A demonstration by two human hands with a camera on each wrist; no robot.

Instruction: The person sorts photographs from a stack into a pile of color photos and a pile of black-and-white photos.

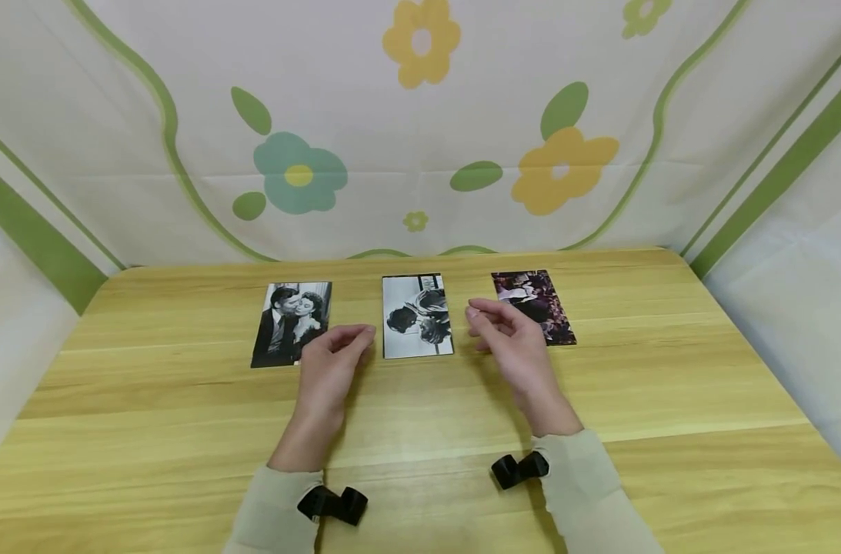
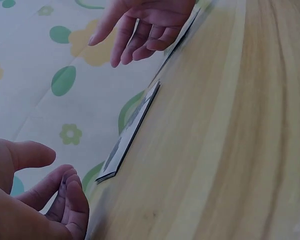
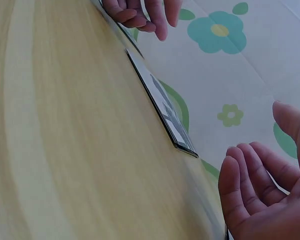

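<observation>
Three photo cards lie apart in a row on the wooden table. In the middle is a small stack of cards [image 1: 416, 317], its top one a black-and-white picture turned sideways; its layered edge shows in the left wrist view. To its left, a black-and-white photo card of a couple [image 1: 285, 327] is partly covered by my left hand [image 1: 330, 362]. On the right, a dark colour photo card [image 1: 552, 308] sits partly behind my right hand [image 1: 510, 331]. Both hands hover either side of the stack, fingers loosely bent, holding nothing.
The wooden table [image 1: 420, 446] reaches back to a white curtain [image 1: 392, 131] printed with flowers and leaves. Black wrist devices sit on both sleeves, one at the left cuff [image 1: 333, 504] and one at the right cuff [image 1: 520, 469].
</observation>
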